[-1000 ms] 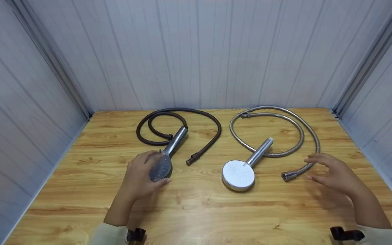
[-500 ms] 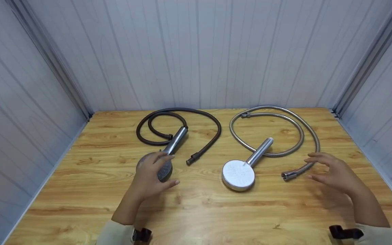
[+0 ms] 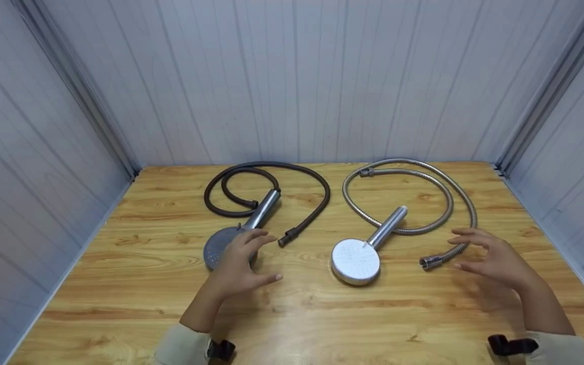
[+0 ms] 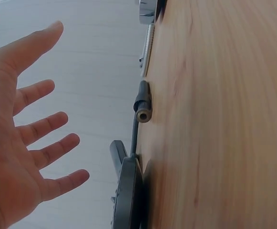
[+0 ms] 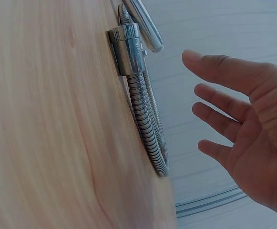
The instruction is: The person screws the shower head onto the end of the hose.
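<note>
My left hand (image 3: 239, 266) hovers over the lower right of a dark grey shower head (image 3: 219, 247), covering part of its face. Its fingers are spread and the palm holds nothing, as the left wrist view shows. A dark hose (image 3: 317, 205) lies looped behind that head, its end fitting (image 3: 287, 237) just beyond my left fingertips. To the right lies a second shower head with a white face (image 3: 356, 259) and chrome handle (image 3: 388, 225). My right hand (image 3: 497, 261), fingers apart and holding nothing, is beside the chrome end nut (image 5: 128, 50) of a silver metal hose (image 3: 467, 200).
Everything lies on a wood-grain tabletop (image 3: 302, 319). Pale panelled walls (image 3: 292, 81) close it in at the back and both sides. The silver hose's other end fitting (image 3: 366, 173) rests near the back edge. Each wrist bears a black camera mount.
My left hand has moved right across the dark shower head, uncovering its left side. My right hand has barely shifted. The shower heads and hoses lie as before.
</note>
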Demonstrator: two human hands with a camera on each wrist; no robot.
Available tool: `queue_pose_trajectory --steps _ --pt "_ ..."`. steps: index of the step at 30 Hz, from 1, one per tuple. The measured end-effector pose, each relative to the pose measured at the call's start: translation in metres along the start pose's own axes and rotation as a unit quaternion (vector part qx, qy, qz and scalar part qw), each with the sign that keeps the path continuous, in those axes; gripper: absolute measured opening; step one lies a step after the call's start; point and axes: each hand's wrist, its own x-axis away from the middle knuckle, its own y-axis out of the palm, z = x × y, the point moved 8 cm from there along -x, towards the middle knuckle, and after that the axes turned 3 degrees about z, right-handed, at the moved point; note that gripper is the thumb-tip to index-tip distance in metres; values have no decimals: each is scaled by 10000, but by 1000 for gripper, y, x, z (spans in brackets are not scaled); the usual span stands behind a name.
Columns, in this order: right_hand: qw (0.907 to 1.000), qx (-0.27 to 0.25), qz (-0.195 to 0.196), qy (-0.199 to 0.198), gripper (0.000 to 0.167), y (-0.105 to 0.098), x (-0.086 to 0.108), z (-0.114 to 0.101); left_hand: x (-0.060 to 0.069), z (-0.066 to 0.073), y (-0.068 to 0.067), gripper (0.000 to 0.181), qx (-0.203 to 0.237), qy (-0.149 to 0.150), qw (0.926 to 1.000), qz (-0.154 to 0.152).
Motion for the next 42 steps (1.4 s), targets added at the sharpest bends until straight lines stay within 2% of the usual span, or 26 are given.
queue_pose_trajectory --steps 9,15,22,29,37,42 --pt "9994 -341 11 34 46 0 -3 3 -5 9 11 64 213 269 9993 137" --pt "9988 -493 19 62 44 0 -5 5 -10 14 17 62 415 289 9987 84" --pt "9998 -103 -15 161 44 1 -5 7 -14 19 22 58 583 324 9977 96" --pt "9979 -554 -89 313 45 3 -9 10 -16 24 30 59 548 210 9983 -17" --pt "9981 -534 -78 282 44 4 -10 12 -20 33 38 60 572 299 9979 -57" --pt "9984 -489 -35 295 38 6 -11 12 -21 38 43 61 648 282 9975 -34"
